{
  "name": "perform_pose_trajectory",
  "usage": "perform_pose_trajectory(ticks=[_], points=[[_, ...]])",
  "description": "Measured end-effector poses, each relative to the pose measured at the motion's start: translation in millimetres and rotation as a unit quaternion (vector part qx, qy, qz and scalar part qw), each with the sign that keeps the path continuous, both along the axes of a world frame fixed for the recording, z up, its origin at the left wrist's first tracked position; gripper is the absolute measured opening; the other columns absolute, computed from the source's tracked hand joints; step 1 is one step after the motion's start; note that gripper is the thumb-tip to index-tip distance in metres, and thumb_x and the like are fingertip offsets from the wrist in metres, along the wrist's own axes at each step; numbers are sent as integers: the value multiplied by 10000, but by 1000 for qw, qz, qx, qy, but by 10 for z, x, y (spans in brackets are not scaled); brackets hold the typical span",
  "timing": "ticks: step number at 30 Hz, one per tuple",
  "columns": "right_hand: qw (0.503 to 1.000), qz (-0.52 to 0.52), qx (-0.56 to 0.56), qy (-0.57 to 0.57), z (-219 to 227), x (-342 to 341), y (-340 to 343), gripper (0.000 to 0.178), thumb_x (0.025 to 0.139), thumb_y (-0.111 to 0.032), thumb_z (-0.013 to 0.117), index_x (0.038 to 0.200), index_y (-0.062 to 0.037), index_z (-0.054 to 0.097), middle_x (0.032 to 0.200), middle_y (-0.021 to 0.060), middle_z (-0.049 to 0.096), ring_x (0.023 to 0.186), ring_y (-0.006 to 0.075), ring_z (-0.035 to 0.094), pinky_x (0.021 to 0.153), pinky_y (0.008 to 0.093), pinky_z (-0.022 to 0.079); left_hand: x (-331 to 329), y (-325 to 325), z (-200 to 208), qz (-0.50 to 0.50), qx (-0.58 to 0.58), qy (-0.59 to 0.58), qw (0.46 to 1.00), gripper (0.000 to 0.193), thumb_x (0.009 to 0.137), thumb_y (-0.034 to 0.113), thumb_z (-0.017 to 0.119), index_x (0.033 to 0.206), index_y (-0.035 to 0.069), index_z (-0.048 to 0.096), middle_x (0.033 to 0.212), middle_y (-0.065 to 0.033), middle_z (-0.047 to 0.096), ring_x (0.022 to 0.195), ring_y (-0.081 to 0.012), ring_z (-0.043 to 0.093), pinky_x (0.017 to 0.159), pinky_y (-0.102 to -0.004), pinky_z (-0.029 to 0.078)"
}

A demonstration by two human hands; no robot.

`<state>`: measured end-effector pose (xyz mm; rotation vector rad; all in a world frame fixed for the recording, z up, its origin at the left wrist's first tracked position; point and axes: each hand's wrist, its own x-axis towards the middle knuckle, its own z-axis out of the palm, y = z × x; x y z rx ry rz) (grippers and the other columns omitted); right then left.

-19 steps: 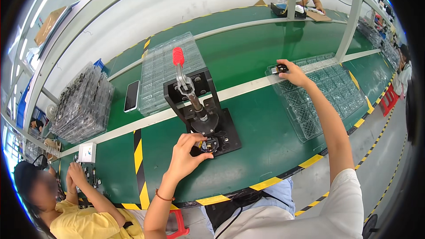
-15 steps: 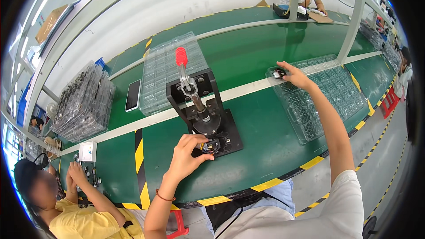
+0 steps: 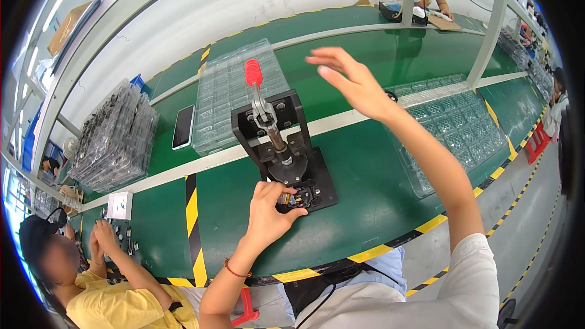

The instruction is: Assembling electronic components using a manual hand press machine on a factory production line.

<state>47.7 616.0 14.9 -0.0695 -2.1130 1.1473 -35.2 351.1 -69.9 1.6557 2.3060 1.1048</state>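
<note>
A black toggle-clamp press (image 3: 299,123) with a red handle (image 3: 253,73) stands on the green bench in front of me. At its base, the thumb and fingers of my left hand (image 3: 267,212) close around a small black electronic part (image 3: 292,198) seated in the fixture. Its details are partly hidden by my fingers. Off to the right, my right hand (image 3: 353,85) is raised over the bench with its fingers stretched out, holding nothing. Below and beyond that wrist, a small black part (image 3: 391,95) lies at the near-left corner area of a clear plastic tray (image 3: 451,131).
Clear trays (image 3: 219,109) lie behind the press, beside a phone (image 3: 183,127). A tall stack of filled trays (image 3: 113,140) stands at left. A co-worker in yellow (image 3: 122,304) sits left, near a small white box (image 3: 120,205). A metal post (image 3: 492,30) rises at right.
My right hand has lifted away from the black part at the tray's corner and swung left and up, toward the press. My left hand stays at the fixture.
</note>
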Motion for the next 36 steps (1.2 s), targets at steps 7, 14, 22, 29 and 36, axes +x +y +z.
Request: perform_pose_trajectory(ticks=[7, 14, 22, 29, 36], points=[[959, 126, -138, -212, 761, -667, -629, 435, 923, -379, 531, 1180, -29, 499, 1091, 102, 617, 1011, 145, 549, 912, 288, 383, 49, -15, -103, -5, 95, 26, 995, 386, 529, 109, 864, 828, 15, 639, 854, -79, 629, 852, -247, 570, 721, -334, 493], [966, 216, -18, 139, 678, -390, -1037, 211, 848, 13, 546, 1030, -28, 447, 867, 52, 596, 862, 122, 598, 772, 282, 454, 29, -30, -133, 8, 86, 49, 995, 384, 516, 114, 872, 784, 6, 620, 843, -83, 633, 798, -241, 587, 693, -323, 500], [891, 209, 296, 274, 10, -109, -1149, 220, 609, -15, 649, 751, -61, 487, 779, 50, 543, 778, 242, 574, 742, 396, 487, 46, -16, -161, 20, 80, 23, 996, 371, 546, 113, 857, 814, 28, 615, 872, -86, 601, 788, -269, 562, 678, -356, 486], [915, 159, 231, 289, -252, -121, -1253, 176, 613, 87, 570, 631, -65, 482, 732, 47, 518, 830, 238, 555, 896, 443, 438, -10, -13, -210, 4, 76, 45, 996, 377, 588, 83, 813, 903, 39, 612, 889, -103, 586, 853, -276, 569, 690, -364, 492], [922, 320, 142, 166, 20, 152, -1112, 127, 694, 27, 550, 733, -91, 577, 784, 68, 609, 905, 260, 569, 935, 439, 404, 29, -55, 13, -10, 102, 55, 993, 328, 625, 79, 800, 871, 14, 593, 872, -111, 578, 832, -296, 562, 691, -360, 486]])
